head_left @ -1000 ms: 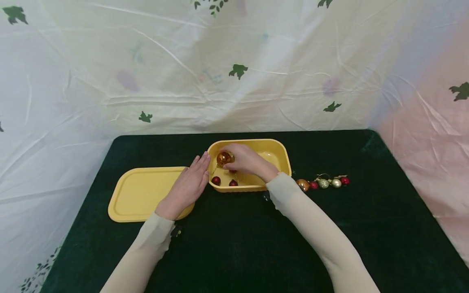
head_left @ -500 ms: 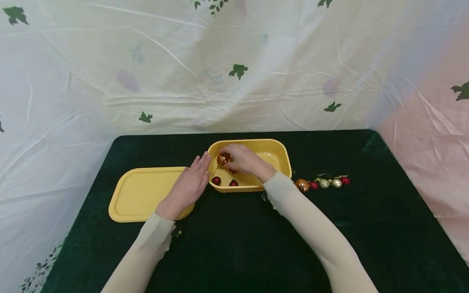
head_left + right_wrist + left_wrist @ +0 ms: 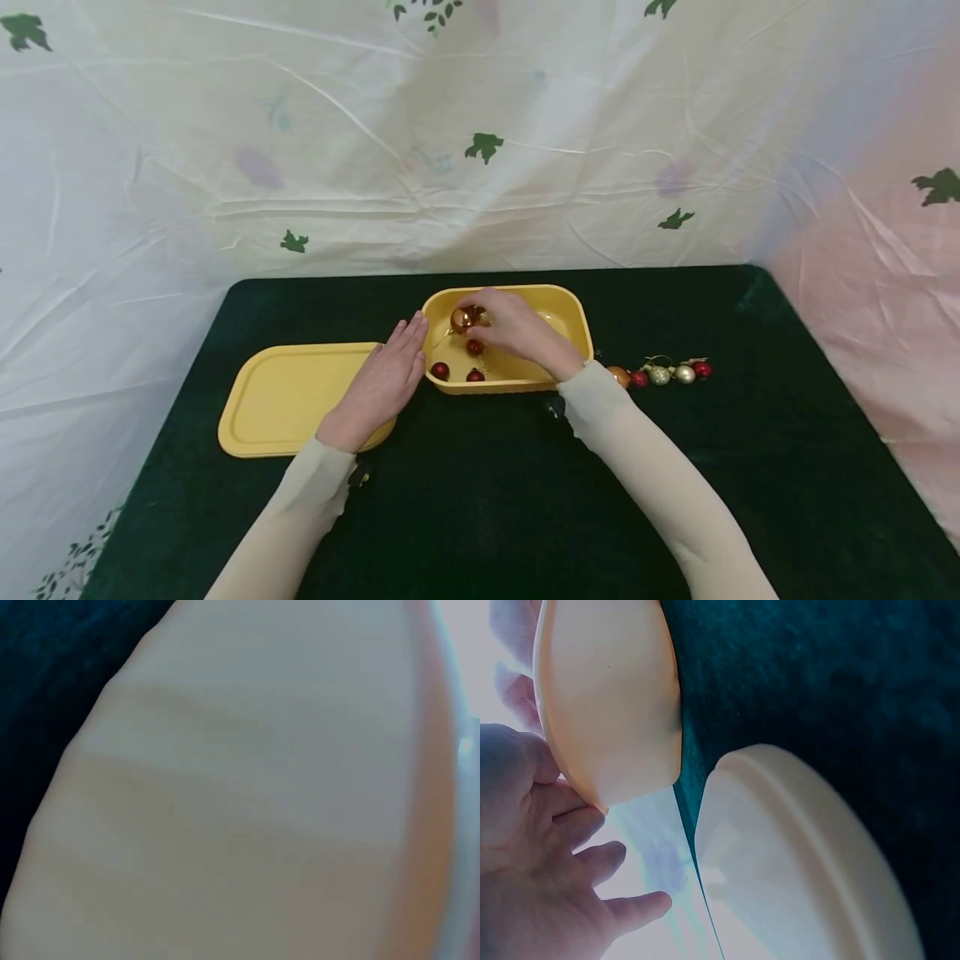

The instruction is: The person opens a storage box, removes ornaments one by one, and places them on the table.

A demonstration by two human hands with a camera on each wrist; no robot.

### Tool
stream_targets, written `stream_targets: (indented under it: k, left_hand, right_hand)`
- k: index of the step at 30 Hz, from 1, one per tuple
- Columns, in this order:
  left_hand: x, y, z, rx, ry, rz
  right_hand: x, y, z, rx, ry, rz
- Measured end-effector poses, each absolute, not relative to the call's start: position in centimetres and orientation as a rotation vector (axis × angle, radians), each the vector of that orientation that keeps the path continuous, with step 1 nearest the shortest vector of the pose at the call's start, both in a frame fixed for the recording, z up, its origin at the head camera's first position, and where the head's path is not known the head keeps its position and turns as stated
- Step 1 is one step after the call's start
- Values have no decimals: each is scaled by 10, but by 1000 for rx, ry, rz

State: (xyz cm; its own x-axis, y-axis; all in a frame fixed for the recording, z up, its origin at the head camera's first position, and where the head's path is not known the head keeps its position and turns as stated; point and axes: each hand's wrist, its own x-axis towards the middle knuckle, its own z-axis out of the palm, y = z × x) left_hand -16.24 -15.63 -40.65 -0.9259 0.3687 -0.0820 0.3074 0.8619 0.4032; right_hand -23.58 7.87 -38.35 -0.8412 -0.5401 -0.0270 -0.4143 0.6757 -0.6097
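In the head view my left hand (image 3: 382,372) lies with straight fingers against the left end of a yellow box (image 3: 507,387). The left wrist view shows fingertips right at the rim of that box (image 3: 611,697). Inside the box, my right hand (image 3: 517,329) bends its thumb and fingers about a shiny copper-orange Christmas bauble (image 3: 461,320) at the left end; the fingers partly hide it. Several small red baubles (image 3: 440,371) lie on the box floor below that hand. The right wrist view is filled by the pale sleeve (image 3: 225,787).
A yellow lid (image 3: 292,400) lies flat left of the box, partly under the left forearm. To the box's right, a row of orange, red and gold baubles (image 3: 684,374) rests on the dark green tabletop (image 3: 480,500). A patterned white curtain (image 3: 360,183) stands behind.
My right hand has shifted slightly right and up inside the box, the orange bauble shifting a little with it and a red bauble showing more below. My left hand stays in place.
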Motion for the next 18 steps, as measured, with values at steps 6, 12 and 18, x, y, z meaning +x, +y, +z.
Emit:
stream_targets:
  k: [6,12,18]
  left_hand:
    - [-162,-156,-406,533,2882,593]
    - [-162,-157,-406,541,2882,591]
    - [-162,-157,-406,542,2869,602]
  right_hand:
    - [-223,95,-377,-793,2726,-979]
    - [-210,109,-374,-792,2756,-1060]
    - [-198,121,-369,-792,2792,-1086]
